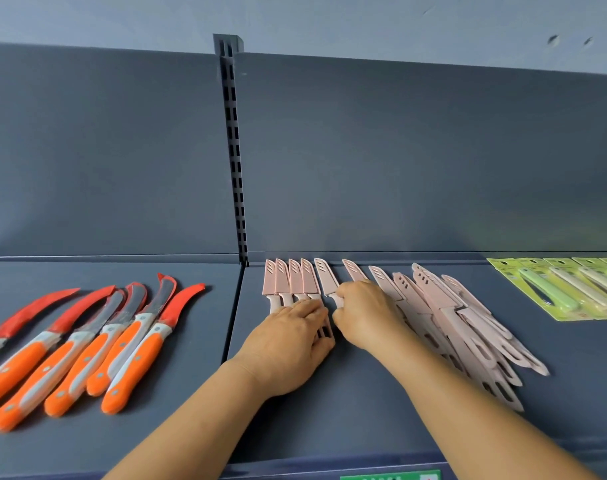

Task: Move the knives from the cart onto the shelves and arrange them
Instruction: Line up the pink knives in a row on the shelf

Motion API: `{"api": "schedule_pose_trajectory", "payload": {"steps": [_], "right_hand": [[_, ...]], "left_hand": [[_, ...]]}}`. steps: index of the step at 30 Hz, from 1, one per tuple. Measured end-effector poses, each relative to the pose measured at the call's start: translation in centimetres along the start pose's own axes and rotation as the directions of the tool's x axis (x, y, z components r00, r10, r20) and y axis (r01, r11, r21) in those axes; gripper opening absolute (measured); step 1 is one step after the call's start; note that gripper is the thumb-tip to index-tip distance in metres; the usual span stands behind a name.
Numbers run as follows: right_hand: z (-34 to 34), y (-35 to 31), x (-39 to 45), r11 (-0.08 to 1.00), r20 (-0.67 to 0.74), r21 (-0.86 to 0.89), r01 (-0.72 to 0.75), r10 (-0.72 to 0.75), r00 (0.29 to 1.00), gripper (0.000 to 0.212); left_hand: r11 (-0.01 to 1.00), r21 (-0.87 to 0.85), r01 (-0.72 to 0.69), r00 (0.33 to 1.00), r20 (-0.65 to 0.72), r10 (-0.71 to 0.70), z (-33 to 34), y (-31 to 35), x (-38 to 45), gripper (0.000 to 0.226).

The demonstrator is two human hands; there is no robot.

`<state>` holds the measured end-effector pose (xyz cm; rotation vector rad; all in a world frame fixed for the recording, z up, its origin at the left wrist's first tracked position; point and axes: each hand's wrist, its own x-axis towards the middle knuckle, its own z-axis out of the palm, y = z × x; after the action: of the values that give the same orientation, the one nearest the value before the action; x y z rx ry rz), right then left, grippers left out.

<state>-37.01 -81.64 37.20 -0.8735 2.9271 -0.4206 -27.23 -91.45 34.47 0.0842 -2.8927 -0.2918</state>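
Lying flat on the grey shelf point(364, 403), both hands are right in among the pink sheathed knives. The left hand point(288, 344) rests palm down, fingers straight and together, pressing on the handles of the neat row of four pink knives point(290, 282) whose sheathed blades point to twelve o'clock, packed side by side and touching. Just at its three o'clock, the right hand point(364, 315) has its fingers curled round the handle of a fifth pink knife point(326, 280), blade tilted toward eleven o'clock and standing a little apart from the row. The two hands sit almost touching, knuckle to knuckle.

Off at the right hand's three o'clock, a loose pile of pink knives point(461, 320) fans out, overlapping one another, blades toward eleven o'clock, partly hidden under the right forearm. Two single sheaths poke out at twelve and one o'clock of that hand.

Away at nine o'clock, on the neighbouring shelf panel, orange-handled curved knives point(98, 344) lie in a slanted row, red guards on several blades. Far at two o'clock, green carded packs point(554, 292) overlap along the shelf edge of the frame.
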Motion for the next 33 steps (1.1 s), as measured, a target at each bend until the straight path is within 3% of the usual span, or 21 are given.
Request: {"api": "schedule_pose_trajectory", "payload": {"steps": [3,6,9,12,24,30,33], "right_hand": [[0.0,-0.3,0.3,1.000,0.022,0.000,-0.011,0.011,1.000,0.027],[0.0,-0.6,0.1,1.000,0.048,-0.024,0.007,-0.006,0.999,0.004],[0.0,-0.5,0.1,0.999,0.064,-0.045,-0.010,0.013,0.998,0.014],[-0.1,-0.5,0.1,1.000,0.044,-0.010,-0.021,0.021,0.999,0.002],[-0.3,0.2,-0.4,0.997,0.005,0.079,0.002,-0.003,1.000,0.022],[-1.6,2.6,-2.4,0.977,0.040,-0.212,-0.018,0.027,0.999,0.032],[-1.1,2.9,-2.9,0.976,0.053,-0.209,0.056,-0.046,0.998,0.028]], "left_hand": [[1.000,-0.009,-0.004,1.000,-0.015,0.004,0.1,-0.1,0.0,0.036],[1.000,-0.021,-0.001,1.000,-0.012,0.001,0.1,-0.1,0.0,0.035],[1.000,-0.016,-0.004,1.000,-0.015,0.004,0.0,-0.1,0.0,0.035],[1.000,-0.024,-0.002,1.000,-0.014,0.002,-0.1,0.0,0.0,0.036],[0.999,-0.035,0.004,1.000,-0.025,-0.005,-0.1,-0.1,-0.1,0.046],[0.995,0.028,-0.092,0.995,-0.027,0.093,-0.4,0.9,0.2,0.054],[0.989,0.075,-0.131,0.991,-0.026,0.133,-0.4,1.2,0.3,0.048]]}}
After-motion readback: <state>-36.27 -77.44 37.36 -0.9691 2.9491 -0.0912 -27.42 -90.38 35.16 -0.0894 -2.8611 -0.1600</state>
